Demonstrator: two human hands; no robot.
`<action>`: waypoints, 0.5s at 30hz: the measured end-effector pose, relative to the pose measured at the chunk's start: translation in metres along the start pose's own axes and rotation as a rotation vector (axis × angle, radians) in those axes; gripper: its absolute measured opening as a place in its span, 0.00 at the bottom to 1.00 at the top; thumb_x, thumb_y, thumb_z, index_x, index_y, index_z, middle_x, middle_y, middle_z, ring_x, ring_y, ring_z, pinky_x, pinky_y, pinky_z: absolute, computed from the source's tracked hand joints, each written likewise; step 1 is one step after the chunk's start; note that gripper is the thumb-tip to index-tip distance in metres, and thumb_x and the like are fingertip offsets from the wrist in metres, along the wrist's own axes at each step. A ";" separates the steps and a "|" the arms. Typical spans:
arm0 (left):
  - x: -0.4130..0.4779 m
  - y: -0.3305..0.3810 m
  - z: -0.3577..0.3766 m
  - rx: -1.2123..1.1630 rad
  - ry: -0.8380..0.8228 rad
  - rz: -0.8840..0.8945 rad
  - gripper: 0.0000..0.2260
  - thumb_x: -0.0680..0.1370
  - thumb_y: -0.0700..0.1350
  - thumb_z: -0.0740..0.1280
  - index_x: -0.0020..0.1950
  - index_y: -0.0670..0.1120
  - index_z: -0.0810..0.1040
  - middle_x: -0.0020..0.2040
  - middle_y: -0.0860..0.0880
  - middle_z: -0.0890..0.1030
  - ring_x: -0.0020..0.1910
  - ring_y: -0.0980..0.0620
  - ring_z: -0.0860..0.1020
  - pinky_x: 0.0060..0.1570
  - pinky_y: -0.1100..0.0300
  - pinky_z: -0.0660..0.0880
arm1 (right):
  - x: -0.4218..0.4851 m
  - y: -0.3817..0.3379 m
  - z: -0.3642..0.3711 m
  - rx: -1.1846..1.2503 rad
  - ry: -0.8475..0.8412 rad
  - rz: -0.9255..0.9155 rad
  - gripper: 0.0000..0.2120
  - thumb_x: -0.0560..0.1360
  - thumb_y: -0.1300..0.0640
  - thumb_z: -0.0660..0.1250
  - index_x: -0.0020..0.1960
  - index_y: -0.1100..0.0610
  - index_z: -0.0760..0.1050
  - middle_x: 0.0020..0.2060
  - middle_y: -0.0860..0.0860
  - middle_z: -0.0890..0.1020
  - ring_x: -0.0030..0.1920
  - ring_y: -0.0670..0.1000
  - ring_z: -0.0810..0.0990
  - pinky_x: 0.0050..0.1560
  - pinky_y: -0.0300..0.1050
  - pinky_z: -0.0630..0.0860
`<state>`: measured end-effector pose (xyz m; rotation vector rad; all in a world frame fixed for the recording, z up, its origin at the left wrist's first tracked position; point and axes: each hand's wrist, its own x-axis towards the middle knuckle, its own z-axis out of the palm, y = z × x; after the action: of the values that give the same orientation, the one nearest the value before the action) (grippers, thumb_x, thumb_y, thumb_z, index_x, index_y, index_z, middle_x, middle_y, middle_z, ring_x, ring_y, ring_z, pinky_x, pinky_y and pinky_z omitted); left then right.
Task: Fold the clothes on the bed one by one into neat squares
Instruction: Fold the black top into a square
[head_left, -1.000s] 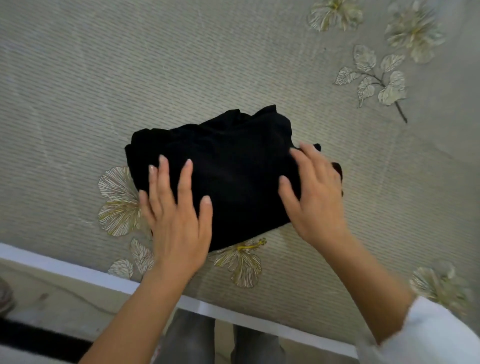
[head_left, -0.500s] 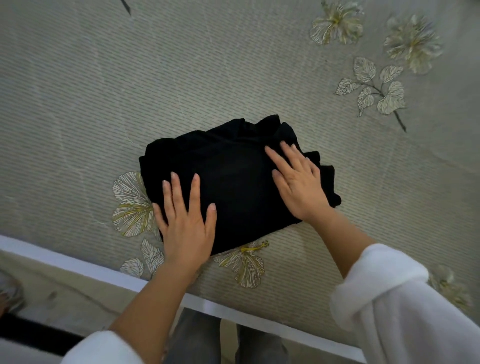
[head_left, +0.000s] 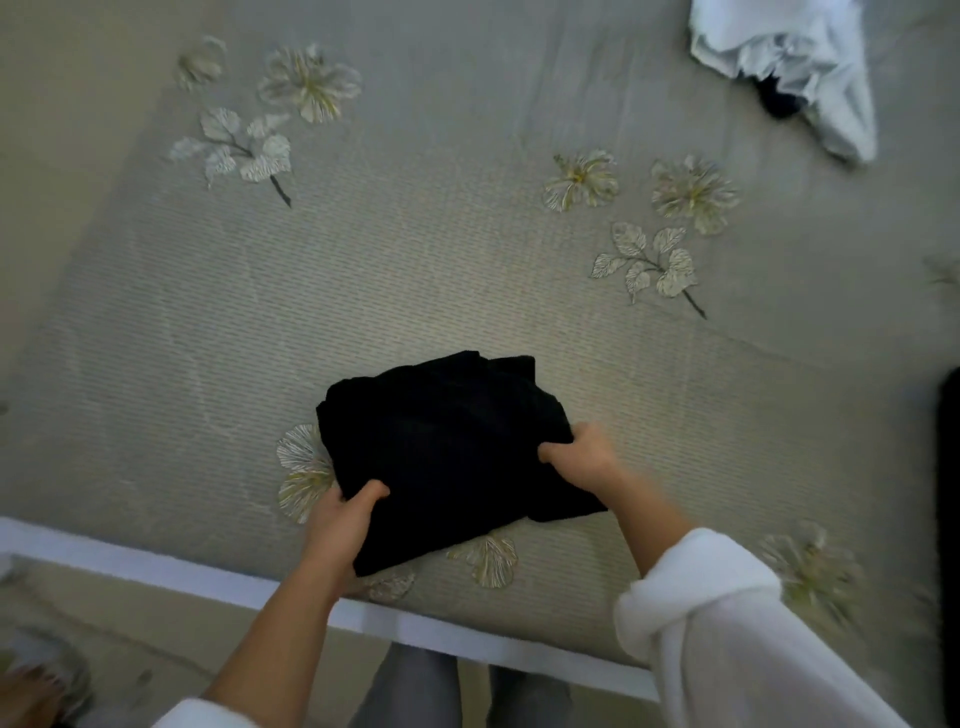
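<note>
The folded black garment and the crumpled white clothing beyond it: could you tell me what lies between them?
Nothing: the head view shows only bare floral bedspread between the black garment and the white clothing.

Bed (head_left: 467, 270) mid + far-left: bare cover, open passage. Near edge, ctr: black garment (head_left: 447, 447) blocks, left hand (head_left: 337, 525) and right hand (head_left: 587, 457) gripping its sides. Far-right corner: crumpled white clothes (head_left: 810, 47). Right edge: dark item (head_left: 949, 467), partly cut off. Wide gaps btwn all.

Wore white fleecy top: right sleeve (head_left: 727, 629) bunched thick at cuff, left sleeve (head_left: 195, 716) barely showing; grey trousers (head_left: 410, 686).
</note>
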<state>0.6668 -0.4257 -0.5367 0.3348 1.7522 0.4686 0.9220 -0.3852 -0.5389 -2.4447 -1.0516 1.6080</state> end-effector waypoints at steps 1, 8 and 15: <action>-0.009 0.010 -0.002 0.036 -0.017 0.037 0.10 0.76 0.41 0.67 0.57 0.46 0.74 0.47 0.48 0.80 0.44 0.51 0.78 0.36 0.60 0.73 | -0.011 0.002 -0.004 0.021 -0.001 -0.010 0.03 0.71 0.59 0.67 0.38 0.54 0.76 0.37 0.52 0.81 0.42 0.53 0.81 0.45 0.48 0.80; -0.073 0.052 0.003 0.305 -0.251 0.157 0.09 0.75 0.41 0.67 0.51 0.54 0.76 0.50 0.46 0.81 0.47 0.47 0.81 0.42 0.55 0.77 | -0.106 0.055 -0.055 0.401 0.053 0.085 0.07 0.71 0.61 0.69 0.49 0.55 0.79 0.42 0.53 0.83 0.42 0.50 0.82 0.38 0.41 0.78; -0.136 0.074 0.107 0.505 -0.521 0.258 0.17 0.76 0.42 0.67 0.64 0.48 0.72 0.52 0.47 0.79 0.48 0.47 0.80 0.40 0.55 0.76 | -0.186 0.145 -0.141 0.587 0.111 0.113 0.09 0.72 0.60 0.70 0.52 0.56 0.77 0.47 0.55 0.83 0.48 0.53 0.83 0.46 0.44 0.79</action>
<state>0.8003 -0.4098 -0.4046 0.9602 1.2958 0.0906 1.0690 -0.5529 -0.3786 -2.1779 -0.3526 1.5084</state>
